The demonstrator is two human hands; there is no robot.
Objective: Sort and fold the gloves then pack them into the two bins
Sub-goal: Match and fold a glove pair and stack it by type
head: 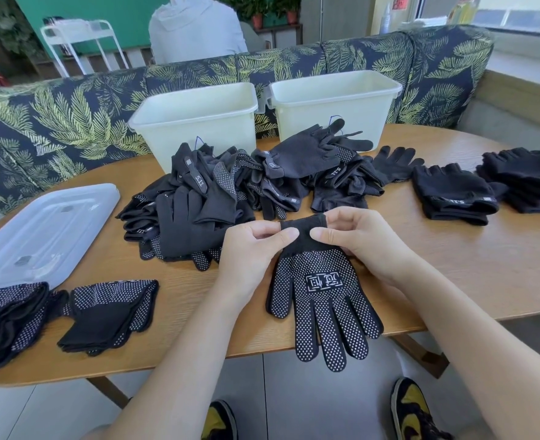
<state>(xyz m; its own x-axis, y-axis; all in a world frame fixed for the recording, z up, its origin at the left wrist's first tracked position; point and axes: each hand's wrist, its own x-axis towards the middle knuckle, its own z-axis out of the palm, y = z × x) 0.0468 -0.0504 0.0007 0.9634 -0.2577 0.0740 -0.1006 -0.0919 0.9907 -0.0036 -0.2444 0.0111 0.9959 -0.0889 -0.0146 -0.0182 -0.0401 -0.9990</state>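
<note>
The left hand (256,246) and the right hand (354,239) each pinch the cuff of one dotted glove (319,296), thumb and fingers closed on the knit band, left on its left corner and right on its right corner. The glove hangs from that cuff toward the person, dotted palm up, its long axis running from the hands back to the near edge of the worktop (452,249), with the fingertips past that edge. Both hands sit equally close to it, so a fold would probably carry the cuff toward the fingers or the fingers up to the cuff. The folded dotted gloves (103,312) lie well to the left of the left hand, nearer that hand. The unsorted pile (230,192) lies just beyond both hands, and the two bins (195,122) stand beyond the pile.
</note>
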